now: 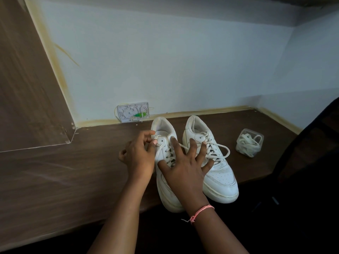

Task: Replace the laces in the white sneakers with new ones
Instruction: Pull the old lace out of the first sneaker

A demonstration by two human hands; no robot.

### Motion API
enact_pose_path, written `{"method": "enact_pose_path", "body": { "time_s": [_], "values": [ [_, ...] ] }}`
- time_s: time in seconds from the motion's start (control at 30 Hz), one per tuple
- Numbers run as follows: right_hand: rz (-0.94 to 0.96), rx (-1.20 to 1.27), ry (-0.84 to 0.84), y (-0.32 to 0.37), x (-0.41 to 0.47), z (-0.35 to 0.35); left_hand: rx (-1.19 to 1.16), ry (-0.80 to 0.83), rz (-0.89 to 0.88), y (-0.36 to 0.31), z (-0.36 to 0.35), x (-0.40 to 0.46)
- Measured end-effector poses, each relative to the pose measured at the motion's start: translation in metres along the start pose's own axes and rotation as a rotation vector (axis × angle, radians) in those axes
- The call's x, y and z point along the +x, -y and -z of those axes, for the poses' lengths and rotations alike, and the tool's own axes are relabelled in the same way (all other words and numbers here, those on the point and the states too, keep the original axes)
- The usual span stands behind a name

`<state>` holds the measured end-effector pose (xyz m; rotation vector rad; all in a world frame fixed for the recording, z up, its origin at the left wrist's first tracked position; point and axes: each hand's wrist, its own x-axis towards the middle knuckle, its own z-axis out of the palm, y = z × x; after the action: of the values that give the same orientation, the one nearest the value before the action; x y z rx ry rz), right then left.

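Two white sneakers stand side by side on the brown desk (pixel 55 176), toes toward me. My left hand (pixel 139 153) pinches the lace (pixel 159 149) of the left sneaker (pixel 161 129) near its top eyelets. My right hand (pixel 185 165) lies flat with fingers spread across both sneakers, pressing on the laced middle. The right sneaker (pixel 220 178) still has its lace threaded, with loose ends trailing to the right. A small clear plastic container (pixel 249 143) holding white laces sits to the right of the sneakers.
A white wall plate (pixel 133 112) with a green part sits at the base of the pale wall behind the sneakers. A wooden panel (pixel 27 79) rises at the left. A dark chair back (pixel 311 162) stands at the right edge.
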<state>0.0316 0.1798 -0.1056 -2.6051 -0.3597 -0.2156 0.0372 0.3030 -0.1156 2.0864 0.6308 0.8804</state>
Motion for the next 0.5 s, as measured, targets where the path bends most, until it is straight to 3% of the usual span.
{"method": "enact_pose_path", "body": {
  "time_s": [0.1,0.23,0.37,0.5],
  "values": [
    [-0.003,0.008,-0.011,0.001,-0.001,-0.001,-0.102,-0.077,0.022,-0.009,0.003,0.000],
    [-0.020,0.045,-0.067,0.003,-0.001,-0.003,-0.142,-0.237,0.179,-0.012,0.023,0.007],
    [0.021,0.146,-0.239,0.000,0.004,0.000,0.262,-0.056,0.179,-0.001,0.031,0.009],
    [0.100,0.062,-0.371,-0.005,0.011,-0.003,0.329,0.121,-0.142,-0.002,0.018,0.000]
  ]
}}
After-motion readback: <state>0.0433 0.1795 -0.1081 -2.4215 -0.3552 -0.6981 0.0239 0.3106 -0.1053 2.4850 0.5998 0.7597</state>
